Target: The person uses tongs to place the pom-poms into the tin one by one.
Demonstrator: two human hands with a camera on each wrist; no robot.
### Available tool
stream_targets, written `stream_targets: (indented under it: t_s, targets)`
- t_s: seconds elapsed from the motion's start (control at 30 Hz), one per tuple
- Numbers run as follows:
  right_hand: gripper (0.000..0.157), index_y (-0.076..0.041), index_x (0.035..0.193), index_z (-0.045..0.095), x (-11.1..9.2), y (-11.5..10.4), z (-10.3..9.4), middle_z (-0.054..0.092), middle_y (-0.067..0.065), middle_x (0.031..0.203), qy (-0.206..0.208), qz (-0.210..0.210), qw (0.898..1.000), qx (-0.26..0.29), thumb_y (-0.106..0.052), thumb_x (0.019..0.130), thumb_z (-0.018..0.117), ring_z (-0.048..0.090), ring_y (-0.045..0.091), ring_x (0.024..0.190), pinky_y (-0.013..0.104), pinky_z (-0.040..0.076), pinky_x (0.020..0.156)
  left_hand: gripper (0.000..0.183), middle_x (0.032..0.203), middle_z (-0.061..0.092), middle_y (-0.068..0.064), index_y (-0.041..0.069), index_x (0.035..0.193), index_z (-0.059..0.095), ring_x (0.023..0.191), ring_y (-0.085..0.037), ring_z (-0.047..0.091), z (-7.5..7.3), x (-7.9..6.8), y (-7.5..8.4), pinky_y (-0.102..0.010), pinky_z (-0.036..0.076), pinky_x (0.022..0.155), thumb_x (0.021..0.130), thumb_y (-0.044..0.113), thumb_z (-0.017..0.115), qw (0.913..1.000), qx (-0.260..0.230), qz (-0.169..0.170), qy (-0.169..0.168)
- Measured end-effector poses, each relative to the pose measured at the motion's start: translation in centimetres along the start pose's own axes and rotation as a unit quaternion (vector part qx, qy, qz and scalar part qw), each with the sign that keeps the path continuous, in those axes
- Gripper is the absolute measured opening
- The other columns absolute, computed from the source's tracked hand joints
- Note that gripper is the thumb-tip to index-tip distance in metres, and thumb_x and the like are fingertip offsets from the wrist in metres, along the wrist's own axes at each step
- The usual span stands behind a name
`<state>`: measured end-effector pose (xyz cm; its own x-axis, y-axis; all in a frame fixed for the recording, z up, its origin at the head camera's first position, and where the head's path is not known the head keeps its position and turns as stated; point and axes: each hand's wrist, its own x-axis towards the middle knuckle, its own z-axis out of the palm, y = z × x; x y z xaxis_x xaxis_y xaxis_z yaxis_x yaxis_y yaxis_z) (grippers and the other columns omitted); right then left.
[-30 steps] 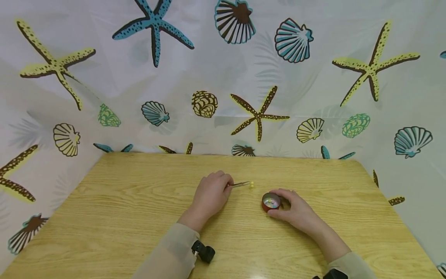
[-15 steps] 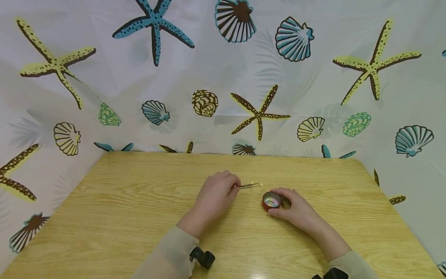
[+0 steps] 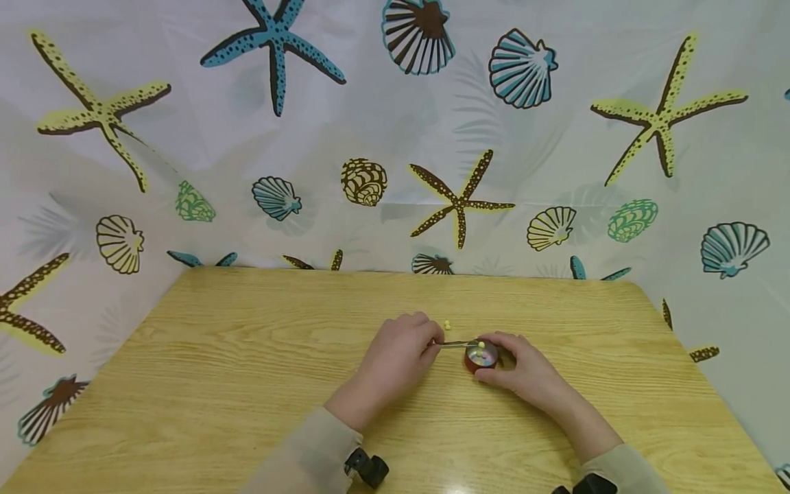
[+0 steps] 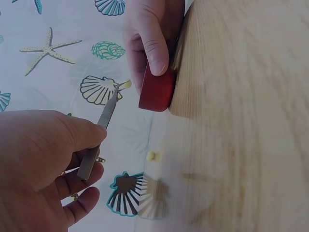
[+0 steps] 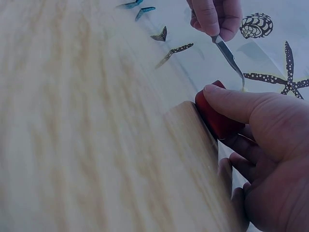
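Metal tweezers [image 4: 104, 121] are pinched in my left hand [image 3: 398, 360], their tips over a small round red container [image 3: 472, 363]. A small yellow piece [image 4: 125, 85] sits between the tips, above the container's opening. My right hand [image 3: 524, 374] grips the container from its right side, thumb in front and fingers behind, while it stands on the table. Several small pastel-coloured pieces show inside it in the head view; in the wrist views its inside is hidden. In the right wrist view the tweezers [image 5: 229, 57] slant down towards the red wall.
A little yellow clump [image 3: 447, 325] lies on the wooden table [image 3: 216, 384], behind and left of the container. A white cloth [image 3: 395, 137] printed with starfish and shells hangs behind the table and along both sides.
My left hand has moved right and slightly nearer, carrying a yellow piece in the tweezers away from the clump to above the container. The right hand and container stay put.
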<state>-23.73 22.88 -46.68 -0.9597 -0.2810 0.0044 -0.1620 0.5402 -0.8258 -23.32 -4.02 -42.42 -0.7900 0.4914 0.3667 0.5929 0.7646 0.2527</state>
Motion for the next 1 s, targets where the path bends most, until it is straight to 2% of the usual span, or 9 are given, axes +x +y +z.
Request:
stream_targets:
  t_s: [0.27,0.37,0.5,0.7,0.87,1.0]
  targets:
    - [0.063,-0.014,0.15,0.067,-0.03,-0.04,-0.09,0.055,0.019,0.161,-0.003,0.002,1.0,0.007,-0.033,0.095,0.091,0.027,0.049,0.162,0.068,0.013,0.13,0.005,0.095,0.068,0.005,0.017,0.103,0.077,0.084,-0.018,0.06,0.75,0.03,-0.24,-0.039,0.05,0.079,0.104,0.014,0.08,0.9999,0.012,0.009,-0.001]
    - [0.062,-0.014,0.15,0.067,-0.03,-0.01,-0.13,0.056,0.018,0.16,-0.002,-0.001,1.0,0.008,-0.032,0.095,0.091,0.027,0.049,0.162,0.068,0.014,0.13,0.005,0.096,0.068,0.005,0.017,0.103,0.077,0.084,-0.018,0.059,0.78,-0.02,-0.2,-0.039,0.049,0.078,0.104,0.014,0.08,0.9998,0.014,0.008,-0.007]
    - [0.061,-0.014,0.149,0.067,-0.06,-0.01,-0.12,0.059,0.016,0.157,-0.003,-0.006,1.0,0.011,-0.031,0.095,0.091,0.035,0.045,0.159,0.066,0.013,0.131,0.005,0.095,0.067,0.005,0.018,0.102,0.077,0.084,-0.017,0.059,0.83,-0.12,-0.18,-0.038,0.049,0.078,0.104,0.015,0.08,0.9995,0.026,0.005,-0.015]
    - [0.061,-0.015,0.148,0.068,-0.05,0.03,-0.06,0.059,0.016,0.157,-0.001,-0.007,1.0,0.011,-0.031,0.095,0.091,0.029,0.048,0.161,0.068,0.01,0.13,0.006,0.094,0.067,0.006,0.018,0.1,0.077,0.085,-0.018,0.062,0.92,-0.2,-0.24,-0.039,0.051,0.079,0.103,0.015,0.081,0.9991,0.035,0.008,-0.022]
    - [0.061,-0.015,0.149,0.068,-0.01,0.15,-0.03,0.06,0.016,0.156,0.0,-0.008,1.0,0.008,-0.032,0.095,0.091,0.03,0.048,0.161,0.068,0.011,0.13,0.004,0.096,0.068,0.005,0.018,0.103,0.078,0.088,-0.018,0.062,0.81,-0.21,-0.27,-0.041,0.052,0.081,0.103,0.016,0.081,0.9992,0.028,-0.002,-0.029]
    - [0.063,-0.015,0.15,0.067,-0.09,0.12,0.02,0.057,0.017,0.159,-0.001,0.001,1.0,0.004,-0.034,0.095,0.091,0.026,0.05,0.162,0.069,0.015,0.13,0.003,0.099,0.07,0.004,0.018,0.107,0.08,0.089,-0.02,0.064,0.65,-0.23,-0.44,-0.042,0.053,0.083,0.104,0.016,0.08,0.9996,0.019,-0.015,-0.015]
